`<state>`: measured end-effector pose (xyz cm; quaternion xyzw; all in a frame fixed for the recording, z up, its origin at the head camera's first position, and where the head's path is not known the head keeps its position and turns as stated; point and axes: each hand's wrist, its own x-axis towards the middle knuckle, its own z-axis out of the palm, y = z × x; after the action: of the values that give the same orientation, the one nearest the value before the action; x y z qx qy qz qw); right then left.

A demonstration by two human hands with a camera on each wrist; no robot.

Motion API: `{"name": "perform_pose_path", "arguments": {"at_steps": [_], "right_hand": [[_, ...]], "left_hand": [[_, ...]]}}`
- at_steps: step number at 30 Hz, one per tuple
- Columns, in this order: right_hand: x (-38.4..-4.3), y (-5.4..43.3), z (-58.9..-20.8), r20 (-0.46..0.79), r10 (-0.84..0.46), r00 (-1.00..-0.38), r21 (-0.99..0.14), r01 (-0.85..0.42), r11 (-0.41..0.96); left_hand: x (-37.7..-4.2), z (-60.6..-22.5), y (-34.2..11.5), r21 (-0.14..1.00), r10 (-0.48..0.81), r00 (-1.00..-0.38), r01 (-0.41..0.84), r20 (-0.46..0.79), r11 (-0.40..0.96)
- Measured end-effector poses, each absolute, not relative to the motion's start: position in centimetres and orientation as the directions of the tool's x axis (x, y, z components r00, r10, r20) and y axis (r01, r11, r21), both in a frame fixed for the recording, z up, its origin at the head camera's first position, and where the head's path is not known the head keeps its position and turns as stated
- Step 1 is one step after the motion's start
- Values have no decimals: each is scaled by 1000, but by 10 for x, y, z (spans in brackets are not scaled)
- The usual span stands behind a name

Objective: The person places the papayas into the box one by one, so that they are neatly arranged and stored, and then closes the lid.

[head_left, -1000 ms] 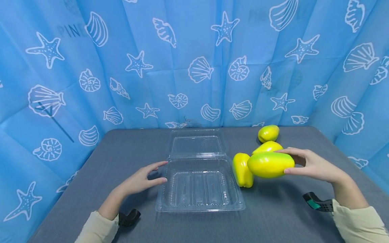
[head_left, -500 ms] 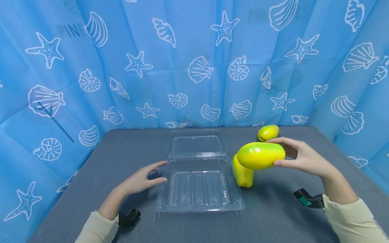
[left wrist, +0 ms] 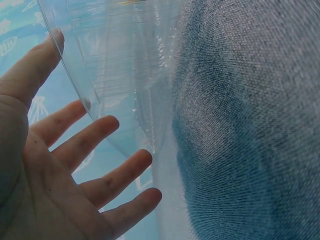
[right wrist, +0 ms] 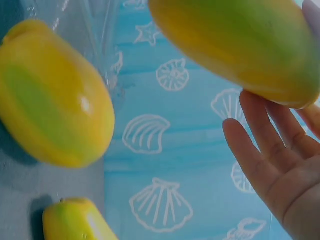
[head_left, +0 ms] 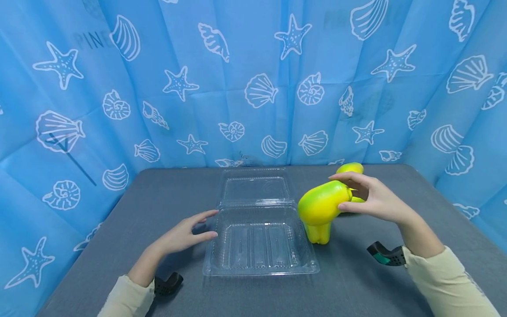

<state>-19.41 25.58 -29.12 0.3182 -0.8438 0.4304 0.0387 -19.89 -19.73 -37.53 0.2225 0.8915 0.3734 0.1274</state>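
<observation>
My right hand grips a yellow-green papaya by its stemmed end, thumb on the near side and fingers over the top. The fruit is held above the table, tilted, its free end toward the box. Beneath it, a second papaya lies against the right side of a clear plastic clamshell box, partly hidden. The box is open, its lid laid back. My left hand is at the box's left side, fingers spread and holding nothing; in the left wrist view, fingertips meet the plastic edge.
Behind the right hand lie two more papayas, one at the back and one mostly covered by the hand. A grey cloth covers the table. A blue shell-print curtain hangs beyond its far edge.
My right hand has carried the papaya leftward toward the box, turning it so its free end dips. It now covers more of the papaya beside the box. The left hand has stayed put.
</observation>
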Motion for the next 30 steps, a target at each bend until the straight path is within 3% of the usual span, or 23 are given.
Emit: {"name": "perform_pose_path", "arguments": {"at_steps": [13, 23, 30], "right_hand": [[-206, 227, -290, 293, -548, -784, -719, -558, 414], [-211, 203, -289, 285, -559, -779, -665, -581, 469], [-214, 188, -285, 238, -583, -777, -709, -549, 442]], "left_hand": [[-200, -376, -198, 728, 491, -869, 297, -62, 618], [-198, -374, -196, 724, 485, -872, 292, -67, 625], [-198, -374, -196, 729, 488, -871, 291, -66, 619]]}}
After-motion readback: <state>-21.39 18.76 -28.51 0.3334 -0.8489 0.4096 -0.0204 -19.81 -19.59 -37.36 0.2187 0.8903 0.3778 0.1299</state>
